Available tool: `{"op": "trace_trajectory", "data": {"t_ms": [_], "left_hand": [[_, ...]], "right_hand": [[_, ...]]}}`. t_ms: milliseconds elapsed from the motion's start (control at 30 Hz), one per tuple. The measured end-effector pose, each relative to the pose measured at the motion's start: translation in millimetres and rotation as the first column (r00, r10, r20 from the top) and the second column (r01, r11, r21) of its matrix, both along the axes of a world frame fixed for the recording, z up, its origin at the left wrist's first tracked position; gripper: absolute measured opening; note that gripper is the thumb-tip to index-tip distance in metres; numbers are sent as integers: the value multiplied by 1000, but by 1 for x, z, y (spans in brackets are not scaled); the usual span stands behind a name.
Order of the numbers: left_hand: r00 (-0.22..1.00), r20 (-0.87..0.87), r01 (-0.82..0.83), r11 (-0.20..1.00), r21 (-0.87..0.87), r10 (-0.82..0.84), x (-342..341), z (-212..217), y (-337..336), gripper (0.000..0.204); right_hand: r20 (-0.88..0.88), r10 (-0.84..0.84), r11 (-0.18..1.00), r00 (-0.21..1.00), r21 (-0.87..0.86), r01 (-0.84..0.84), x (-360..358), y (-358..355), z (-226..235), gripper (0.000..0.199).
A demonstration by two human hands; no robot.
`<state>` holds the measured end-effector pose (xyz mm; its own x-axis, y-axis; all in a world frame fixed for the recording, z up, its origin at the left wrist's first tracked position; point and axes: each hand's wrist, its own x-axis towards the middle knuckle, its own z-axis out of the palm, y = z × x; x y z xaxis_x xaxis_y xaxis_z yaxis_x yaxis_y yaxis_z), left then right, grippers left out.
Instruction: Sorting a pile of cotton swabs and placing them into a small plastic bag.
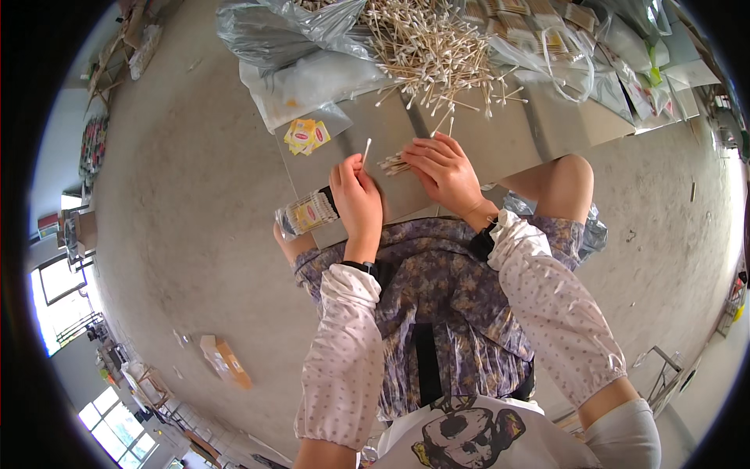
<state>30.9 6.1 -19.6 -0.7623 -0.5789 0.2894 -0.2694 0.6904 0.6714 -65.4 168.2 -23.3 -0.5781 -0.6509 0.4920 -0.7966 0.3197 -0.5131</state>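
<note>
My left hand (358, 195) is closed in a pinch, and a cotton swab (368, 147) sticks up from its fingertips. To its left, at the near table edge, a clear container (301, 215) with a yellow label appears packed with swabs. It looks tilted, with a black part beside my hand; whether the hand touches it is unclear. My right hand (449, 173) is closed over a small bundle of cotton swabs (393, 164), whose ends point left. Above its fingers lie a few loose swabs. A large heap of cotton swabs (430, 47) covers the far middle of the table.
Yellow and white labels (306, 136) lie on the table (344, 168) at the left. A grey plastic bag (269, 35) sits at the far left, and clear bags with bundled swabs (547, 39) at the far right. A cardboard box (225, 361) is on the floor.
</note>
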Motion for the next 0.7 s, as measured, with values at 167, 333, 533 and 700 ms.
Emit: {"op": "trace_trajectory", "data": {"t_ms": [167,333,533,700], "left_hand": [[994,71,86,995,-46,-82,-19,9,-8,23],[943,121,284,938,196,-311,-23,12,-10,23],[924,9,382,922,70,-383,-15,19,11,33],[930,60,367,927,-75,-364,-9,15,11,31]], "right_hand": [[-21,65,997,998,46,-64,-1,2,5,30],[93,14,1000,996,-9,-13,-2,2,11,46],[117,2,1000,993,-27,1,-5,5,6,56],[86,-46,997,995,-52,51,-4,1,4,44]]}}
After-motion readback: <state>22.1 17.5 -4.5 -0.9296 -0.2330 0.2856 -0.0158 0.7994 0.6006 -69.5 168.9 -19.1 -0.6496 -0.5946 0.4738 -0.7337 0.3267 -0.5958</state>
